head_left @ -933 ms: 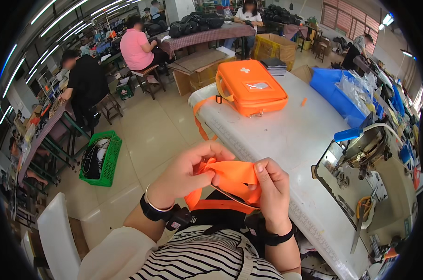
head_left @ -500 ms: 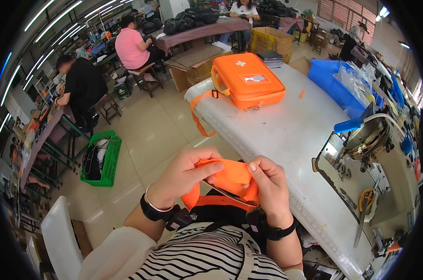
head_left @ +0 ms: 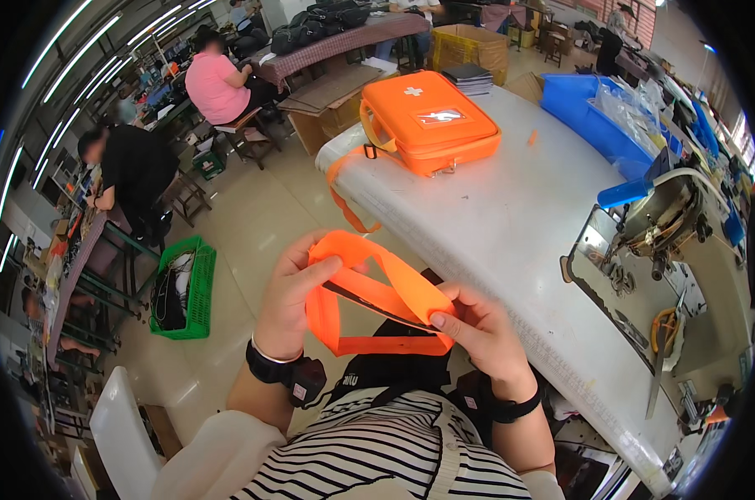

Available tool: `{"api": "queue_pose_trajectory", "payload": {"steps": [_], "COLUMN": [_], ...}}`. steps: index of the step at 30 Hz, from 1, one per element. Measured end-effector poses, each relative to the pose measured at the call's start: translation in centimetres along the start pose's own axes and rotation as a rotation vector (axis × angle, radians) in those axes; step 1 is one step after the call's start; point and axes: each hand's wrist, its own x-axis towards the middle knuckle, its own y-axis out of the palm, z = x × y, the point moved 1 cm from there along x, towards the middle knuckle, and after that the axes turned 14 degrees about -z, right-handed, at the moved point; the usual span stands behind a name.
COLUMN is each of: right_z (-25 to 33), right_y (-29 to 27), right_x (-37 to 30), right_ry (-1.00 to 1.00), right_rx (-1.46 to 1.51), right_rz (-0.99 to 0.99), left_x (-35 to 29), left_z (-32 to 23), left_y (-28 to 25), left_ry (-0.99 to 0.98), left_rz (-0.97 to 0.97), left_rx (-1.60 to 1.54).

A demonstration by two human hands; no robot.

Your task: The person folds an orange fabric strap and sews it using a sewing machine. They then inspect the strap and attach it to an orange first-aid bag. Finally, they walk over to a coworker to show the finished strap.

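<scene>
Above my lap, a wide loop of bright orange fabric (head_left: 386,344) with a dark strip along one edge, perhaps a zipper, is stretched between both hands. My left hand (head_left: 284,296) pinches its left end, thumb on top. At the other end my right hand (head_left: 487,333) grips the band between thumb and fingers. The loop stands open in the middle, so its inside shows. Farther off, a finished-looking orange case (head_left: 444,133) with a white cross and a hanging strap (head_left: 344,208) lies on the white table (head_left: 477,225).
On the right stands a sewing machine (head_left: 677,217), with scissors (head_left: 622,279) beside it. A blue bin (head_left: 590,125) of plastic bags and a dark stack (head_left: 469,79) lie at the back. Left on the floor is a green crate (head_left: 198,292). Several people work at other tables.
The orange fabric has gone from bunched up to a spread, open loop. My left hand has moved left and slightly up, and my right hand is a little lower.
</scene>
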Motion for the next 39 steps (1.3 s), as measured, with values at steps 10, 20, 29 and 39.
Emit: {"api": "queue_pose_trajectory", "payload": {"steps": [10,20,29,39], "right_z": [-0.1,-0.7,-1.2,-1.5], "right_y": [-1.0,-0.8,-0.1,0.6], "right_x": [0.3,0.7,0.6,-0.9], "right_ry": [-0.057,-0.137,-0.357,-0.209], "right_rx": [0.243,0.388,-0.051,-0.485], "right_rz": [-0.024,-0.140,-0.249,-0.271], "left_x": [1.0,1.7,2.1,2.0], "left_z": [1.6,4.6,5.2,6.1], "left_y": [-1.7,-3.9,-5.6,-3.7], "left_ry": [-0.042,-0.061,-0.139,-0.237], "left_rz": [-0.018,0.036,0.058,0.269], "left_rx": [0.263,0.457,-0.344,-0.731]}}
